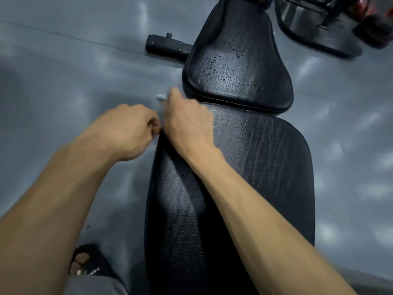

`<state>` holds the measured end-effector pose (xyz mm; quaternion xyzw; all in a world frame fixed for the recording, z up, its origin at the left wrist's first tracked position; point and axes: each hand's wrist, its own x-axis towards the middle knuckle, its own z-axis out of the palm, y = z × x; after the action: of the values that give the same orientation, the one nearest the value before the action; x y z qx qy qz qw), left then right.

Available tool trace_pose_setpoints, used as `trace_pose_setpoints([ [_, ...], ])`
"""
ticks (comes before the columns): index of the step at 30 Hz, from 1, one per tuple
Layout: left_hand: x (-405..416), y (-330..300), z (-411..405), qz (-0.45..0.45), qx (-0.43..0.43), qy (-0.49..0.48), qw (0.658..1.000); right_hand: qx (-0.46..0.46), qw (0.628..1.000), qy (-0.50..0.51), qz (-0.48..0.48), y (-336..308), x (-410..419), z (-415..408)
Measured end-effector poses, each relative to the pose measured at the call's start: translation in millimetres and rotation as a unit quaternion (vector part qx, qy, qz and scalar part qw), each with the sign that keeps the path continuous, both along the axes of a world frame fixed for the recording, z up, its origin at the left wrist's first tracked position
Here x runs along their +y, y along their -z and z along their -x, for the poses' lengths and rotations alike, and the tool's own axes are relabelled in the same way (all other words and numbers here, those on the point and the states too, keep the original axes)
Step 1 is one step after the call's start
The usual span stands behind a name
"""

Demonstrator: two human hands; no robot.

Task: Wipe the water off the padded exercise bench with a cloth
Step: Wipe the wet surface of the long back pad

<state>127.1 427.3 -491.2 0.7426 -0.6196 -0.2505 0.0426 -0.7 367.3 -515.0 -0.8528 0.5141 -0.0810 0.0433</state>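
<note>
The black padded bench has a near pad [244, 188] and a far pad [240, 67]. Water droplets bead on the far pad and on the far end of the near pad. My right hand [187, 120] rests on the near pad's far left corner. It is closed on a small white cloth [160, 96], which pokes out past its fingers over the floor. My left hand [125, 130] hovers just left of the bench edge, touching the right hand. Its fingers are curled into a pinch, and I cannot see anything in them.
Grey glossy floor [74, 81] surrounds the bench. A black bench foot bar [168, 44] sticks out to the left beside the far pad. Dark gym equipment [331, 22] stands at the far right. My sandalled foot [89, 265] is by the bench's near left side.
</note>
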Motion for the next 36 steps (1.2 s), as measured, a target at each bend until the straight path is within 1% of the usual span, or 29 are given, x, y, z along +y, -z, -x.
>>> trace_pose_setpoints([
  [1, -0.6, -1.2, -3.1, -0.005, -0.005, -0.001, 1.0, -0.003, 0.999, -0.043, -0.015, -0.1, 6.8, 1.9],
  [2, -0.8, -3.2, -4.3, -0.01, -0.009, 0.002, 1.0, -0.032, 0.997, -0.073, -0.026, -0.2, 12.7, 9.8],
  [3, -0.7, -3.7, -4.5, -0.017, -0.008, 0.009, 1.0, -0.094, 0.992, -0.081, -0.036, -1.7, 16.8, 22.6],
  [5, -1.1, -0.4, -2.7, -0.018, -0.002, 0.021, 1.0, -0.253, 0.965, -0.028, -0.066, -2.8, 14.1, 63.9],
  [6, -1.1, 2.1, -1.0, -0.012, -0.002, 0.02, 1.0, -0.311, 0.948, 0.018, -0.068, -3.1, 8.0, 89.8],
  [7, -1.2, 4.5, 0.8, -0.003, -0.006, 0.016, 1.0, -0.339, 0.936, 0.072, -0.058, -4.3, -0.5, 116.2],
  [8, -1.2, 6.0, 3.0, 0.003, -0.012, 0.014, 1.0, -0.334, 0.933, 0.129, -0.04, -6.3, -10.1, 140.8],
  [10, -1.7, 8.4, 6.0, 0.006, -0.026, 0.013, 1.0, -0.259, 0.938, 0.231, -0.006, -7.7, -30.1, 179.8],
  [11, -2.3, 9.2, 6.9, 0.005, -0.032, 0.012, 0.999, -0.216, 0.939, 0.266, 0.006, -7.7, -37.4, 190.4],
  [12, -2.3, 9.4, 7.6, 0.005, -0.036, 0.012, 0.999, -0.176, 0.941, 0.29, 0.015, -6.9, -41.9, 194.2],
  [14, -3.1, 10.3, 6.9, 0.011, -0.039, 0.018, 0.999, -0.127, 0.946, 0.297, 0.023, -5.8, -41.0, 178.9],
  [16, -4.3, 11.7, 3.4, 0.013, -0.031, 0.02, 0.999, -0.092, 0.956, 0.275, 0.045, -4.2, -33.4, 143.8],
  [19, -5.8, 12.7, -1.8, 0.007, -0.016, 0.014, 1.0, -0.078, 0.973, 0.21, 0.052, -2.2, -17.9, 74.5],
  [21, -6.3, 12.2, -5.6, -0.013, -0.007, 0.003, 1.0, -0.059, 0.986, 0.149, 0.041, -1.6, -4.9, 33.4],
  [23, -5.7, 13.7, -13.9, -0.054, -0.013, -0.012, 0.998, -0.031, 0.996, 0.086, 0.015, 2.0, 9.9, 5.5],
  [25, -4.1, 15.1, -25.2, -0.085, -0.023, -0.035, 0.996, -0.004, 1.0, 0.012, -0.005, 7.1, 28.5, -6.3],
  [26, -3.4, 14.9, -31.3, -0.086, -0.026, -0.049, 0.995, 0.005, 1.0, -0.027, -0.003, 10.3, 39.5, -6.1],
  [28, -0.9, 10.8, -41.4, -0.069, -0.028, -0.069, 0.995, 0.009, 0.995, -0.1, -0.018, 12.6, 62.5, 2.3],
  [30, 1.5, 4.2, -45.9, -0.038, -0.026, -0.068, 0.997, 0.007, 0.984, -0.16, -0.077, 9.7, 80.5, 20.7],
  [32, 4.0, -3.8, -42.4, 0.023, -0.006, -0.069, 0.997, -0.035, 0.969, -0.18, -0.165, -3.4, 85.6, 46.7],
  [33, 5.9, -9.1, -38.4, 0.067, 0.023, -0.076, 0.995, -0.083, 0.959, -0.172, -0.208, -10.7, 83.0, 62.7],
  [34, 8.1, -14.4, -32.9, 0.117, 0.066, -0.086, 0.987, -0.142, 0.949, -0.152, -0.237, -18.6, 79.0, 79.7],
  [36, 14.1, -26.3, -13.1, 0.197, 0.183, -0.091, 0.959, -0.263, 0.923, -0.097, -0.265, -32.8, 69.1, 117.7],
])
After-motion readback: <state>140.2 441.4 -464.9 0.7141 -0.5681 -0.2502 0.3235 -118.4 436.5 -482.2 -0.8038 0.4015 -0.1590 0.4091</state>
